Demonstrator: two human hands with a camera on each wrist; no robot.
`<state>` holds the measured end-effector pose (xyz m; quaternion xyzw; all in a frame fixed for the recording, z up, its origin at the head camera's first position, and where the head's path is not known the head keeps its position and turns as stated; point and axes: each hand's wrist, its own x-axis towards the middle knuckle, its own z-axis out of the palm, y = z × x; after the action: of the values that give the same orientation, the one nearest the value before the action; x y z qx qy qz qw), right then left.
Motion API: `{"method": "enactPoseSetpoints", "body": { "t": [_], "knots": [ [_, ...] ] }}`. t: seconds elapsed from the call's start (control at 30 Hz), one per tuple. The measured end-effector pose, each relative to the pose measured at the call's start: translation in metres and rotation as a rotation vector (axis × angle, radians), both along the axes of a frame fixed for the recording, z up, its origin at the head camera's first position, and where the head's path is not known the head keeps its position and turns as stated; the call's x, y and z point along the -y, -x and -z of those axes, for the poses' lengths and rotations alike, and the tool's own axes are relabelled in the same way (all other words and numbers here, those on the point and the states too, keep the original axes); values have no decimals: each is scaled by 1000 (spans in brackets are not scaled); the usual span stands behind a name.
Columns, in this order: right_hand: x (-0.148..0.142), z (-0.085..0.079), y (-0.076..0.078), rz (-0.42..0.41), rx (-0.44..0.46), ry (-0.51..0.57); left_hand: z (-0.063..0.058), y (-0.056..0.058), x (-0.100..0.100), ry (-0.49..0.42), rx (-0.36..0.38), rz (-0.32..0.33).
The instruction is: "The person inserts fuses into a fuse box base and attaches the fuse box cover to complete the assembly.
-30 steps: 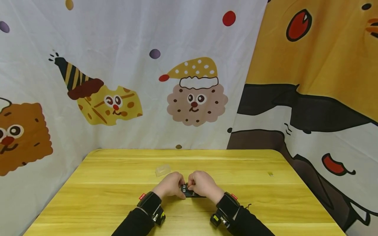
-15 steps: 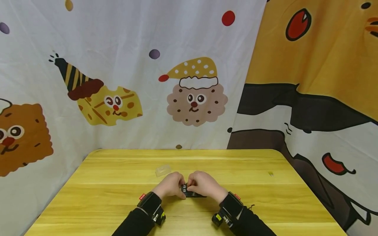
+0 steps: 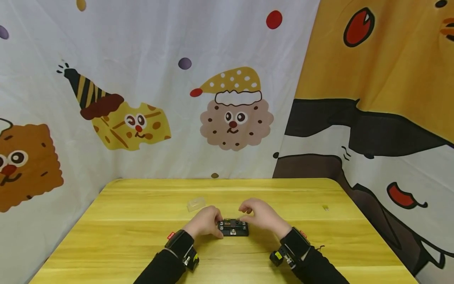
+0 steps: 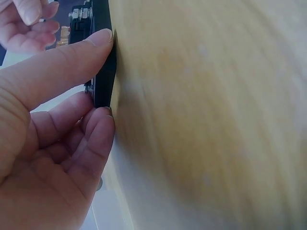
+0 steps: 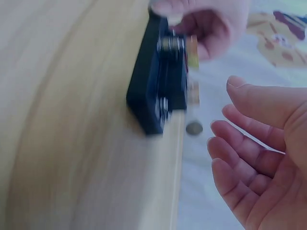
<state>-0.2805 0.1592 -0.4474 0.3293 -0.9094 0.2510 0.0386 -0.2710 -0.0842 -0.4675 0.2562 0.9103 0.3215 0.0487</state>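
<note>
In the head view, the left hand point(image 3: 203, 221) hides part of the black device's point(image 3: 234, 228) left end, and the device's small fittings are too tiny to make out. A yellowish speck point(image 3: 325, 208) far right on the table point(image 3: 298, 236) is too small to identify. The bottom edge cuts off both sleeves point(image 3: 159, 268). In the left wrist view, the top edge crops the device and the right hand point(image 4: 29, 28); the right wrist view blurs the device.
</note>
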Motion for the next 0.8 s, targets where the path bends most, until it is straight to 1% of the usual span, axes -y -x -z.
{"method": "enactPoseSetpoints", "body": {
  "t": [0.3,0.53,0.8],
  "knots": [
    [-57,0,15,136,2,-11,1,0,1,7,-9,-3],
    [-103,2,20,242,23,-30,2,0,1,4,-16,10],
    [-148,4,26,322,16,-39,2,0,1,5,-18,7]
  ]
}}
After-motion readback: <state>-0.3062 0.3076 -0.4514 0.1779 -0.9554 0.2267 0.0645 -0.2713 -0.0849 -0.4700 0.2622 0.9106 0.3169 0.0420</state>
